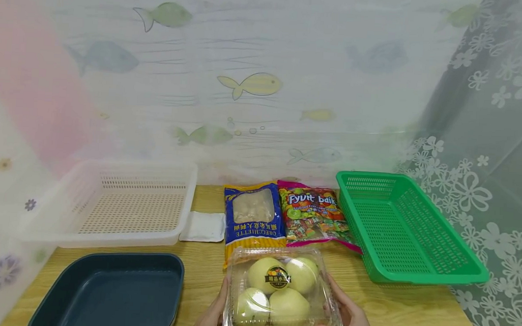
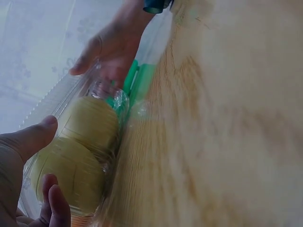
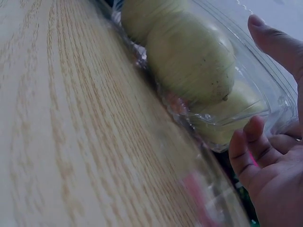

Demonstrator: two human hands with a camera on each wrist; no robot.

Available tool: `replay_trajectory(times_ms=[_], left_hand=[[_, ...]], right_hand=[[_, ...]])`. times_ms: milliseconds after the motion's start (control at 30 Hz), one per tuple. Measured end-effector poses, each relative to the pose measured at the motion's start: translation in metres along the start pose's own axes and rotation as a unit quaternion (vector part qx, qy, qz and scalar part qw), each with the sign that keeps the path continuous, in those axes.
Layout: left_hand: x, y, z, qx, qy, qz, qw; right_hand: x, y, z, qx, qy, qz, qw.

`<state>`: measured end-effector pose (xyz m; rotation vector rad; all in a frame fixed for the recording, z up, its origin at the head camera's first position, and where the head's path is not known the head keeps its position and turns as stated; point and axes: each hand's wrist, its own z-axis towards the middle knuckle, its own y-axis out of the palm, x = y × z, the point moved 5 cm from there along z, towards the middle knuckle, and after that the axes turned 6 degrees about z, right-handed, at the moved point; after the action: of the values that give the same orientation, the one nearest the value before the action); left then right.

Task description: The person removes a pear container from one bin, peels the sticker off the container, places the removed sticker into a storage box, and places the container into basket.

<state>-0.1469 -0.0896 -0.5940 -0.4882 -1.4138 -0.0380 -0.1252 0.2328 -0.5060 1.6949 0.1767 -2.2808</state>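
Both hands hold a clear plastic clamshell box (image 1: 232,279) of pale yellow pears (image 1: 289,305) with a dark round label on its lid. It is low over the near middle of the table. My left hand (image 1: 212,312) grips the left side; in the left wrist view its thumb (image 2: 40,136) lies along the upper edge with fingers curled below. On the opposite side, my right hand (image 1: 351,319) grips the box, its thumb at the near right corner. The right wrist view shows pears (image 3: 191,56) through the wall, beside curled fingers (image 3: 241,153).
Behind the box lie a blue and yellow orecchiette bag (image 1: 257,232), a colourful candy bag (image 1: 313,212) and a white packet (image 1: 203,227). A white basket (image 1: 187,198) and dark blue tray (image 1: 176,276) stand left, a green basket (image 1: 371,262) right. A patterned curtain (image 1: 264,109) hangs behind.
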Motion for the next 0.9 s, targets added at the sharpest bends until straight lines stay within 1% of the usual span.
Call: replay_trajectory(times_ms=[33,133,167,200,267,333,367,400,433,467,500,567,633,667,700,800,900], left_hand=[[-0.001,0.000,0.000,-0.003,-0.002,-0.006,1.0000],[0.001,0.001,0.001,-0.004,0.008,-0.017,0.9998],[0.002,0.002,0.001,-0.007,0.018,-0.021,0.9996],[0.002,0.002,0.001,-0.008,0.019,-0.024,0.9995],[0.004,0.003,0.001,-0.004,0.016,-0.029,0.9995],[0.003,0.003,0.001,0.003,-0.005,-0.026,0.9996],[0.005,0.003,0.001,0.011,-0.016,-0.009,0.9998],[0.007,0.003,0.000,0.017,-0.039,-0.003,0.9991],[0.014,0.003,0.000,0.019,-0.052,-0.013,0.9984],[0.024,0.003,-0.001,0.019,-0.067,-0.024,0.9973],[0.035,0.002,-0.001,0.021,-0.079,-0.022,0.9964],[0.059,0.001,-0.003,0.023,-0.088,-0.025,0.9956],[0.078,0.000,-0.003,0.021,-0.091,-0.053,0.9942],[0.083,0.000,-0.004,0.023,-0.092,-0.042,0.9946],[0.085,0.000,-0.004,0.028,-0.088,-0.033,0.9952],[0.085,0.000,-0.005,0.036,-0.085,-0.012,0.9956],[0.085,0.000,-0.006,0.048,-0.082,0.028,0.9951]], right_hand=[[0.001,0.000,0.000,0.006,0.009,-0.001,0.9999],[0.002,0.000,0.001,0.022,0.036,-0.001,0.9991],[0.003,0.000,0.001,0.025,0.042,-0.001,0.9988],[0.003,-0.001,0.001,0.032,0.052,0.002,0.9981],[0.003,0.000,0.001,0.038,0.057,0.001,0.9977],[0.003,0.000,0.001,0.044,0.052,-0.012,0.9976],[0.002,0.000,0.001,0.049,0.047,-0.023,0.9974],[0.002,0.000,0.001,0.058,0.044,-0.036,0.9967],[0.002,0.000,0.001,0.065,0.038,-0.051,0.9958],[0.002,0.000,0.001,0.072,0.031,-0.068,0.9946],[0.003,-0.001,0.000,0.080,0.027,-0.082,0.9931],[0.003,-0.001,0.001,0.091,0.015,-0.102,0.9904],[0.003,0.000,0.001,0.094,0.004,-0.108,0.9897],[0.003,0.000,0.002,0.092,-0.003,-0.109,0.9898],[0.003,0.000,0.002,0.090,-0.008,-0.106,0.9902],[0.002,0.001,0.002,0.082,-0.014,-0.095,0.9919],[0.002,0.001,0.002,0.082,-0.006,-0.085,0.9930]])
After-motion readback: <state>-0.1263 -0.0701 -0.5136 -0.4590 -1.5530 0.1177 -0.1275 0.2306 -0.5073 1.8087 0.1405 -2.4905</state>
